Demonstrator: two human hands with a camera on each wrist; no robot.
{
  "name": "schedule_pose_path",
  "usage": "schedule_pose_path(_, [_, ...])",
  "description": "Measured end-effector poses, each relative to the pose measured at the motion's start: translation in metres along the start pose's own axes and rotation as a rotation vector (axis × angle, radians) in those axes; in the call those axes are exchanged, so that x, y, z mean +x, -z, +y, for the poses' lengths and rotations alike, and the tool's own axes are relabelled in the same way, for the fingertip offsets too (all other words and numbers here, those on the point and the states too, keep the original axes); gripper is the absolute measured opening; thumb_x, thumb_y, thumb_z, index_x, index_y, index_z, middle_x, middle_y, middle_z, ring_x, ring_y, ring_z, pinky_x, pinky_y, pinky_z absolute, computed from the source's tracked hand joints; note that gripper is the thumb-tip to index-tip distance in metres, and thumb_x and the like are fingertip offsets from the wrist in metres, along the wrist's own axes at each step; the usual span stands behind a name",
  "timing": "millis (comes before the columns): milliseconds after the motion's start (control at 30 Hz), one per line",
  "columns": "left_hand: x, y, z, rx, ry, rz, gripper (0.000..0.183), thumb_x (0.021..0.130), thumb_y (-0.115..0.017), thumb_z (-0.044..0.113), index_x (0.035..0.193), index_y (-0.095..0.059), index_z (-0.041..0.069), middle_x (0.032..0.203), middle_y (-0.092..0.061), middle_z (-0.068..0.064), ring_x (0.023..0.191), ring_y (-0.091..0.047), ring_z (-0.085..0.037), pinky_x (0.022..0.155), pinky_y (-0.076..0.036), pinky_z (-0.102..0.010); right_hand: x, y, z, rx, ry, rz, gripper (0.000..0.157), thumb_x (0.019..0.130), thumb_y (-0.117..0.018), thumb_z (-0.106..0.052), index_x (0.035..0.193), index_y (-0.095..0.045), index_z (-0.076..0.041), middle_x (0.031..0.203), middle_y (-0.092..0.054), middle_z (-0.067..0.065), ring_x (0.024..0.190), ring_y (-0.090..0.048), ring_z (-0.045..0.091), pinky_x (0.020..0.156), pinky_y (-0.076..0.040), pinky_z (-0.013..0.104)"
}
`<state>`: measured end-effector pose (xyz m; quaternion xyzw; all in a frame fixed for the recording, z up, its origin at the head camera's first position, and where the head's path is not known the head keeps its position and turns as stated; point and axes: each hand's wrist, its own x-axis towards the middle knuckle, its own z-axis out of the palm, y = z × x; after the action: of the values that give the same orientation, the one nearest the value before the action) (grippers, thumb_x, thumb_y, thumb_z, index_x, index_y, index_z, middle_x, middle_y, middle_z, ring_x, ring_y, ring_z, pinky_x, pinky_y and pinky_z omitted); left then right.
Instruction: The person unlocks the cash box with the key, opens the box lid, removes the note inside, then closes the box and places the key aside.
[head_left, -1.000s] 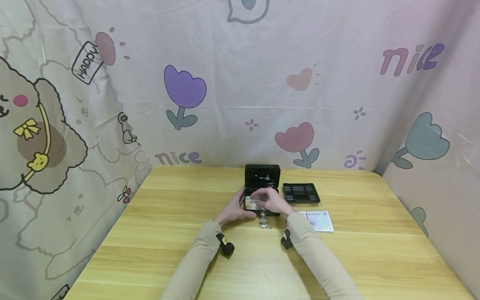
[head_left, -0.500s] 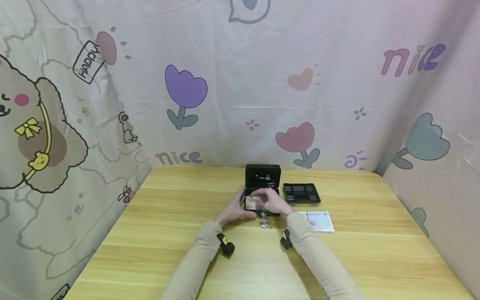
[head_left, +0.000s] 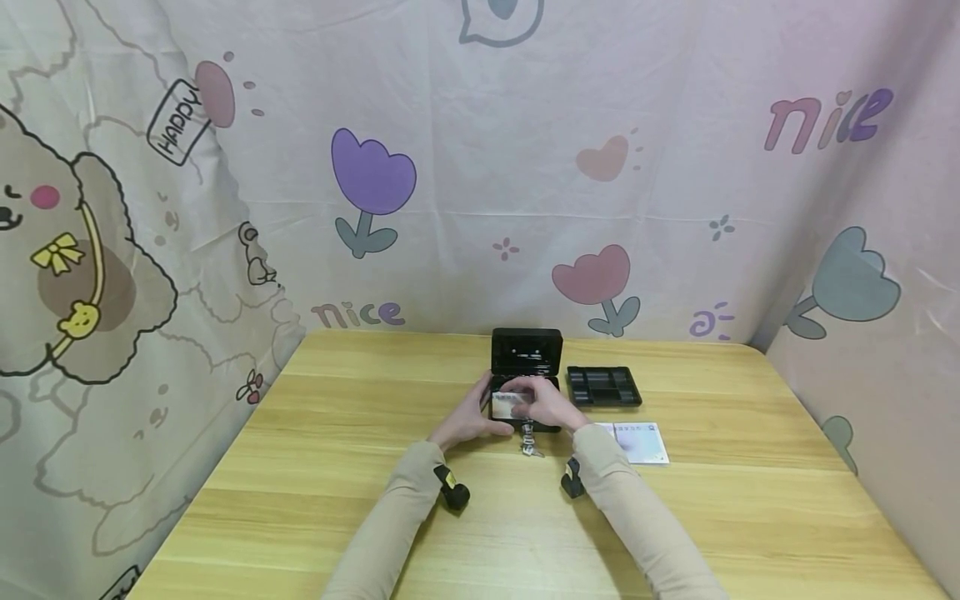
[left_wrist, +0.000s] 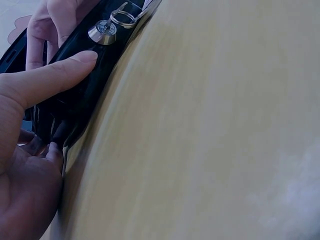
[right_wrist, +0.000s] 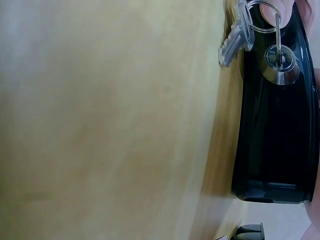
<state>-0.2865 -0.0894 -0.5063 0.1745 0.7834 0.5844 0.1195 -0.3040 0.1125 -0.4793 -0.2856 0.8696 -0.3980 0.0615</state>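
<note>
A black cash box [head_left: 525,352] stands at the far middle of the table with its lid raised. My left hand [head_left: 467,419] grips the box's left side; the left wrist view shows the thumb lying along the front wall. A key sits in the round lock [right_wrist: 280,62] on that front, and more keys [head_left: 529,443] hang from its ring. Over the box's open body, my right hand [head_left: 547,402] bends its fingers down inside. A pale printed paper slip [head_left: 504,407] lies in the box beside those fingers. Whether the fingertips pinch it is hidden.
To the box's right lies a black compartment tray [head_left: 602,387]. Nearer, a pale printed stack of paper [head_left: 642,443] lies partly covered by the right sleeve [head_left: 603,454]. A patterned cloth [head_left: 465,275] hangs behind the wooden table [head_left: 360,400].
</note>
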Motion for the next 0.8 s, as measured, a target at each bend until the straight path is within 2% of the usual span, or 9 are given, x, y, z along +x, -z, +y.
schedule_pose_path(267, [0.0007, -0.001, 0.0, 0.004, 0.0, 0.008, 0.119, 0.076, -0.087, 0.008, 0.161, -0.004, -0.001, 0.17, -0.001, -0.021, 0.155, -0.013, -0.042, 0.129, -0.019, -0.05, 0.0001, -0.0002, 0.0008, 0.044, -0.007, 0.007, 0.04, 0.086, -0.071, 0.0, 0.125, -0.067, -0.004, 0.126, -0.07, 0.016, 0.107, -0.067, 0.027, 0.094, -0.057, 0.044])
schedule_pose_path(667, [0.0004, -0.0008, 0.0006, 0.0, -0.001, 0.005, 0.12, 0.075, -0.087, 0.008, 0.161, -0.003, -0.001, 0.17, 0.0, -0.021, 0.155, -0.013, -0.042, 0.129, -0.018, -0.05, -0.001, -0.0003, -0.0018, 0.061, -0.033, 0.009, 0.041, 0.086, -0.071, 0.001, 0.127, -0.067, -0.003, 0.128, -0.069, 0.016, 0.106, -0.065, 0.026, 0.095, -0.056, 0.043])
schedule_pose_path(800, [0.0006, -0.0006, 0.0, 0.001, -0.006, 0.001, 0.12, 0.075, -0.087, 0.007, 0.161, -0.003, -0.001, 0.17, -0.001, -0.022, 0.156, -0.013, -0.042, 0.129, -0.018, -0.05, -0.0013, -0.0003, -0.0018, 0.066, -0.033, 0.012, 0.041, 0.086, -0.071, 0.001, 0.127, -0.067, -0.003, 0.129, -0.069, 0.016, 0.109, -0.066, 0.028, 0.097, -0.056, 0.046])
